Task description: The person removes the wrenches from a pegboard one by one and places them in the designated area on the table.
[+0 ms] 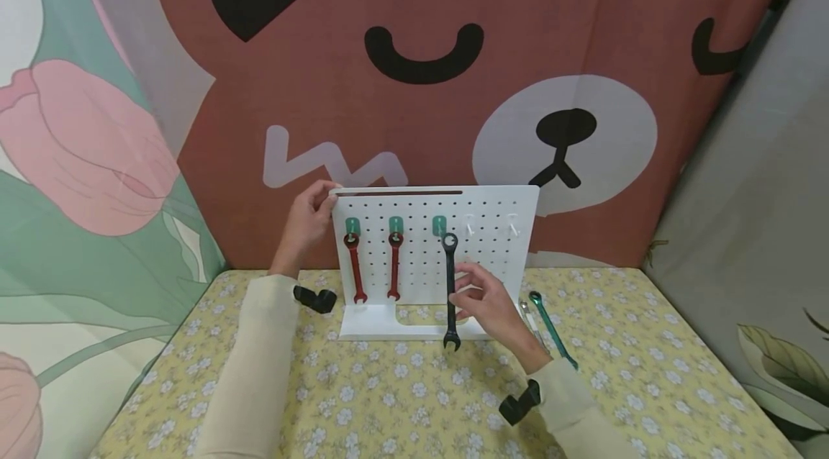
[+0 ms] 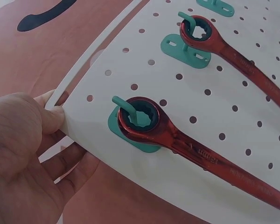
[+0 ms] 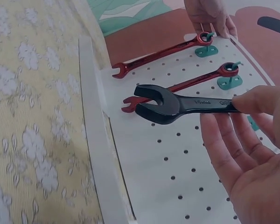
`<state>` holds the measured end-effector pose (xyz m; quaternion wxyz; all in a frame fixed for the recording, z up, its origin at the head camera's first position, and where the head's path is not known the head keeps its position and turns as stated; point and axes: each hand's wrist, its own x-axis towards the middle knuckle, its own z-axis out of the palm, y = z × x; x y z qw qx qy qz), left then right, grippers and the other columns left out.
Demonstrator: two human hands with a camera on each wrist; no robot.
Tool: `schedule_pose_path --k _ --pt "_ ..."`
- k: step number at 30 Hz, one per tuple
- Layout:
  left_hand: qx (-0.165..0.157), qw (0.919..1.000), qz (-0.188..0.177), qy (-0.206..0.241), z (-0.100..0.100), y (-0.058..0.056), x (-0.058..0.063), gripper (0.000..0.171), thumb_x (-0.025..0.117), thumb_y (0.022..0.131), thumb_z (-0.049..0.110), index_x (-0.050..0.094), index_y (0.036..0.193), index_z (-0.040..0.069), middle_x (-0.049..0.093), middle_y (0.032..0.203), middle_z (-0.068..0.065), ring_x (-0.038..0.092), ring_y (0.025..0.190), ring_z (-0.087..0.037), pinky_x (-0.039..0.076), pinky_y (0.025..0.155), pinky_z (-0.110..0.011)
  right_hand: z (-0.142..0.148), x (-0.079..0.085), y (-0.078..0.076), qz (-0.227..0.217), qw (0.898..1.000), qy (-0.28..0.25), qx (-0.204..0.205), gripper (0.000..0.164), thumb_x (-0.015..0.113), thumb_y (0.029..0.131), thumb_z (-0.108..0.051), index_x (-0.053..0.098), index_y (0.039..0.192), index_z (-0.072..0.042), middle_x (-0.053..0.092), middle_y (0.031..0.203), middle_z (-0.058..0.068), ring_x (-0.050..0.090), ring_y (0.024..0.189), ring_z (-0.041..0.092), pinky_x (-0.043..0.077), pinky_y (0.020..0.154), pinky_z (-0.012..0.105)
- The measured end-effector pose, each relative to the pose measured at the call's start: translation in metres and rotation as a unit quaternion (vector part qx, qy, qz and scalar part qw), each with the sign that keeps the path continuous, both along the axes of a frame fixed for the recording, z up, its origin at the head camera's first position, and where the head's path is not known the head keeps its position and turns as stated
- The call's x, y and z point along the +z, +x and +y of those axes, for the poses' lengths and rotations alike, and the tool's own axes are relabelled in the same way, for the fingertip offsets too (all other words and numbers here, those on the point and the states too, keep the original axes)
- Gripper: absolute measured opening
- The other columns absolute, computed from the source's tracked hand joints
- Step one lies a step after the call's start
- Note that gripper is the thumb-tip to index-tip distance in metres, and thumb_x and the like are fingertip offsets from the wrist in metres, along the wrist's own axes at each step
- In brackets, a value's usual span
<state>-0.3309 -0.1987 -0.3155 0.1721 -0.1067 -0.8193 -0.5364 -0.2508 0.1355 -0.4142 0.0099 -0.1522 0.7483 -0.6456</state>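
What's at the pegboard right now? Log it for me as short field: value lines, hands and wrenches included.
Left hand: grips the upper left corner of the white pegboard
Right hand: holds the black combination wrench, ring end up, open end down
Black wrench's ring end: close to the third green hook; contact unclear
Hung by ring ends: left red combination wrench; second red combination wrench
Bare hooks: two pale hooks at right
On floral tablecloth: green wrench, silver wrench

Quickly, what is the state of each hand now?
Left hand: pinching the white pegboard at its upper left corner.
Right hand: holding the black wrench.
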Motion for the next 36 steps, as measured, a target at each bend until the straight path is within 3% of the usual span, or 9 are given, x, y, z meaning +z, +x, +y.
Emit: schedule_pose_path --k 5,9,13,19,27,36 --pt "0.000 1.0000 0.000 -0.003 0.002 -0.001 0.001 0.024 0.047 0.111 0.013 0.059 0.130 0.004 0.065 0.124 -0.021 0.061 0.102 -0.033 0.049 0.092 -0.058 0.013 -0.004 0.003 0.002 1.000 0.013 0.008 0.047 0.070 0.097 -0.005 0.054 0.141 -0.004 0.060 0.111 0.020 0.068 0.093 0.030 0.059 0.073 0.046" --pt "0.001 1.0000 -0.002 -0.006 0.002 -0.001 0.002 0.023 0.047 0.111 0.014 0.059 0.130 0.006 0.065 0.124 -0.019 0.062 0.102 -0.032 0.051 0.091 -0.054 0.024 -0.007 0.007 0.007 0.999 0.034 0.016 0.047 0.070 0.098 -0.006 0.053 0.141 -0.003 0.059 0.111 0.020 0.067 0.091 0.029 0.059 0.072 0.044" --pt "-0.004 1.0000 0.000 -0.008 0.002 -0.001 0.001 0.025 0.047 0.112 0.017 0.059 0.131 0.007 0.065 0.126 -0.018 0.062 0.104 -0.032 0.052 0.090 -0.049 0.032 -0.011 0.014 0.004 0.999 0.043 0.021 0.046 0.070 0.098 -0.006 0.052 0.141 -0.001 0.058 0.110 0.020 0.066 0.089 0.027 0.059 0.071 0.048" --pt "0.011 0.9999 -0.007 -0.007 -0.002 0.004 -0.001 0.024 0.048 0.111 0.017 0.059 0.132 0.010 0.064 0.127 -0.017 0.061 0.106 -0.033 0.051 0.093 -0.054 0.044 -0.024 0.023 -0.007 0.997 0.060 0.041 0.045 0.067 0.100 -0.007 0.051 0.141 0.001 0.057 0.110 0.020 0.065 0.089 0.026 0.058 0.072 0.054" --pt "-0.002 1.0000 0.001 0.002 0.001 0.002 -0.001 0.025 0.048 0.111 0.016 0.059 0.133 0.009 0.064 0.127 -0.019 0.062 0.105 -0.034 0.052 0.091 -0.056 0.072 -0.031 0.032 -0.012 0.994 0.107 0.010 0.040 0.065 0.102 -0.009 0.054 0.140 -0.003 0.057 0.110 0.018 0.066 0.087 0.028 0.058 0.068 0.049" --pt "-0.008 0.9999 0.005 0.008 0.001 -0.001 -0.003 0.026 0.047 0.111 0.015 0.059 0.133 0.006 0.063 0.129 -0.018 0.062 0.109 -0.032 0.053 0.092 -0.052 0.110 -0.038 0.039 -0.043 0.991 0.127 -0.005 0.046 0.065 0.102 -0.012 0.051 0.143 0.001 0.055 0.112 0.018 0.065 0.087 0.025 0.057 0.065 0.043"
